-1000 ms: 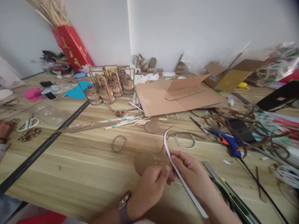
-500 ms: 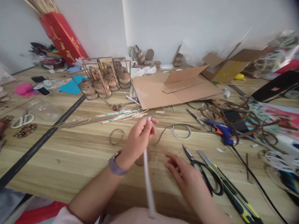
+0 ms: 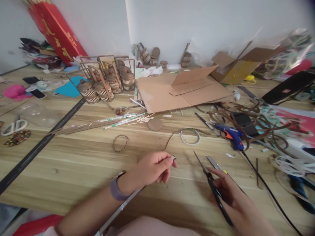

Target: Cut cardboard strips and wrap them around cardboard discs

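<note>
Pinched between the thumb and fingers of my left hand (image 3: pixel 155 167) is the end of a pale, narrow strip (image 3: pixel 120 209), which trails back under my wrist toward my body. My right hand (image 3: pixel 231 200) grips black-handled scissors (image 3: pixel 213 186), their blades pointing away from me above the table. Just behind the right hand lies a yellow-and-black utility knife (image 3: pixel 212 164), partly covered by it. Beyond my left hand are a thin patterned ring (image 3: pixel 120 143), a round brown disc (image 3: pixel 155 124) and a white ring (image 3: pixel 190 144) with a patterned cord beside it.
Small lidded bamboo baskets (image 3: pixel 103 90) with tall handles stand at the back left. Cardboard (image 3: pixel 157 95) lies in the back middle. A blue glue gun (image 3: pixel 232 136), its black cable and tangled brown strips (image 3: pixel 248 113) are at the right. White-handled scissors (image 3: pixel 14 127) lie far left.
My right hand has picked up the black scissors from the table. My left hand has come nearer and to the right with the strip. The brown disc now shows farther back.
</note>
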`<action>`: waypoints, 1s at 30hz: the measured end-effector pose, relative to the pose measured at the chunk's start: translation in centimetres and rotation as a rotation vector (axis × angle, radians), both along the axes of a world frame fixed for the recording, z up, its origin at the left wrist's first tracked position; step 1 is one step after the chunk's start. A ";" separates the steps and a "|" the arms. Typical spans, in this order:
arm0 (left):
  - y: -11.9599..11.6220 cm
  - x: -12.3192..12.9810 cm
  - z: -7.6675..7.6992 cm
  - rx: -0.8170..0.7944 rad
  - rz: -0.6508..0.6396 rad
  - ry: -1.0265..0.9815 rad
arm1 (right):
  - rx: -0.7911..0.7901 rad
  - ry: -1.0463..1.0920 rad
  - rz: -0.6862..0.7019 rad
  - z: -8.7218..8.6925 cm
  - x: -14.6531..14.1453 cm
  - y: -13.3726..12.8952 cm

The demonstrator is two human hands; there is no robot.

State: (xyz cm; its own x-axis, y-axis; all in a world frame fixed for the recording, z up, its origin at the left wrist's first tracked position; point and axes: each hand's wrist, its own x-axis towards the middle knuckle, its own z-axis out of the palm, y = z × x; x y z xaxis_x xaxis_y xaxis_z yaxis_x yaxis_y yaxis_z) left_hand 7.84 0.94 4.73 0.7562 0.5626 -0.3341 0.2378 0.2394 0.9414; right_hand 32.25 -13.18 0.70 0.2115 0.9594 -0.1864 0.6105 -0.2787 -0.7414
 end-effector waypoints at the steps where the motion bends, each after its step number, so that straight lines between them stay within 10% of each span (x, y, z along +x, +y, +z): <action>1: -0.2 0.0 0.0 0.002 -0.001 0.014 | -0.014 0.080 -0.008 0.5 -0.5 0.0; 9: -1.5 -0.2 0.9 0.181 -0.017 0.155 | -0.067 0.584 0.013 0.0 -5.5 1.0; 30: -2.1 -0.2 0.4 0.157 -0.009 0.110 | -0.130 0.436 0.097 0.8 -5.8 1.1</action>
